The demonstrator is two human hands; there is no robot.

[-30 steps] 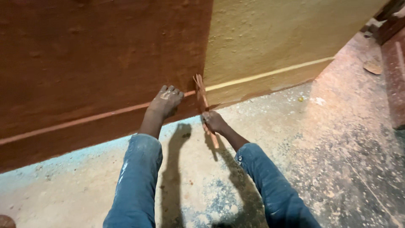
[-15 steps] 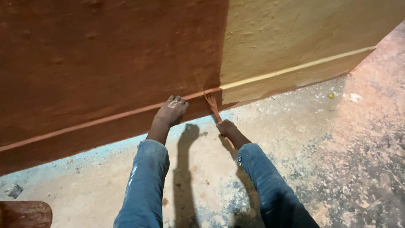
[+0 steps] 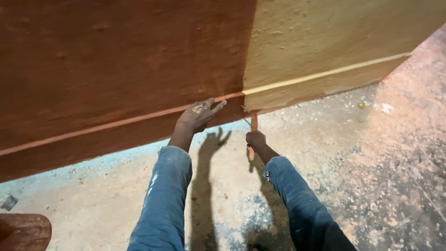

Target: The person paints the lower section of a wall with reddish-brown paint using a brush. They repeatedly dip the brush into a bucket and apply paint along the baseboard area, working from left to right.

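Since the earlier frames the paintbrush (image 3: 252, 124) is being shown lower on the wall (image 3: 116, 60), its bristles now being pressed below the raised band (image 3: 325, 73) at the corner instead of on the band itself, and the view is being turned a little to the right. By the look of the surfaces, the job is being carried well along on one side only: the wall left of the corner is being shown fully coated in reddish brown, band and skirting included, while the face to the right is being left in pale yellow, with only a thin smear of brown being worked along the foot of its skirting (image 3: 306, 90). The right hand (image 3: 256, 139) is being kept closed in a fist round the brush handle, bristles up against the skirting just above the dusty floor (image 3: 353, 153). The left hand (image 3: 199, 116) is being held open and empty, fingers spread and laid flat against the painted skirting just left of the corner, near the brush but apart from it.
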